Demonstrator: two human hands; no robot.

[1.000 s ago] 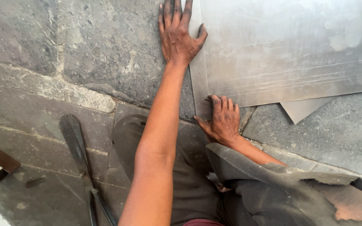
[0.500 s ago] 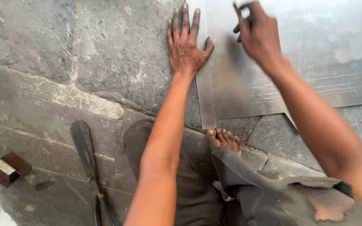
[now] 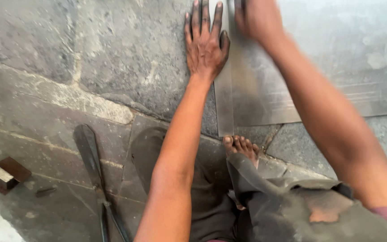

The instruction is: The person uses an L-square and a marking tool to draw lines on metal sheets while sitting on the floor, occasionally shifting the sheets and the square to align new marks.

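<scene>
A large grey metal sheet (image 3: 337, 58) lies flat on the stone floor (image 3: 113, 54). A narrow metal strip (image 3: 224, 107) runs along its left edge. My left hand (image 3: 204, 42) is pressed flat beside the strip with fingers spread, the thumb resting on the strip. My right hand (image 3: 258, 18) is over the sheet near the top edge of the view. It is blurred, with fingers curled on a thin dark tool that barely shows. My bare foot (image 3: 241, 148) rests just below the strip's near end.
Long dark metal shears (image 3: 92, 166) lie on the floor at the lower left. A small brown block (image 3: 3, 175) and a small dark scrap (image 3: 45, 192) sit further left. My bent legs in dark cloth (image 3: 292, 210) fill the lower right.
My right hand left the sheet's near corner, came up holding a thin tool, and now sits at the sheet's top beside the strip. The left hand stayed pressed flat.
</scene>
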